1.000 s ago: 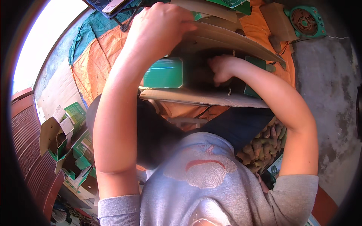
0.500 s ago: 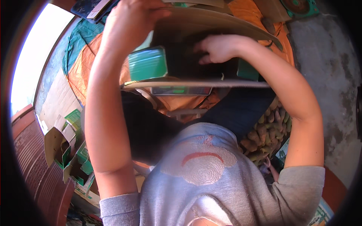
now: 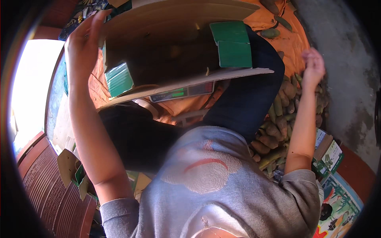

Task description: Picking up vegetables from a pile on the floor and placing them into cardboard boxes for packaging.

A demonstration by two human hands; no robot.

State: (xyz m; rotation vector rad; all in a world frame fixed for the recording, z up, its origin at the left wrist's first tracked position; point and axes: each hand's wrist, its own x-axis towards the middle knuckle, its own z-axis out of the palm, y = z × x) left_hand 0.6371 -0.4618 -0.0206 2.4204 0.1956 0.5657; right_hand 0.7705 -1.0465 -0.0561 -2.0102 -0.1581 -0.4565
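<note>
A large open cardboard box point(image 3: 190, 80), brown with green end flaps point(image 3: 235, 53), lies tilted over my lap, its inside in deep shadow. At the box's left end is my left hand point(image 3: 84, 47), its fingers stretched and its thumb apart; whether it touches the cardboard is hard to tell. Away from the box on the right, my right hand point(image 3: 313, 68) is raised above a heap of brown and greenish elongated tubers point(image 3: 279, 115). Its fingers are loosely bent, with nothing visible in them. Partly under the box's near edge sits a digital scale point(image 3: 180, 93) with a lit green display.
An orange sheet point(image 3: 291, 43) lies under the tubers, with a few loose green ones point(image 3: 270, 33) at the far right. Folded cartons point(image 3: 71, 168) stand at left beside reddish-brown carved wood point(image 3: 47, 186). A colourful printed box point(image 3: 337, 206) is at lower right. Grey concrete floor point(image 3: 345, 59) borders the sheet.
My right hand has come out of the box and swung right over the tubers. My left hand moved left from the upper edge to the box's end. The box shifted left and tilted.
</note>
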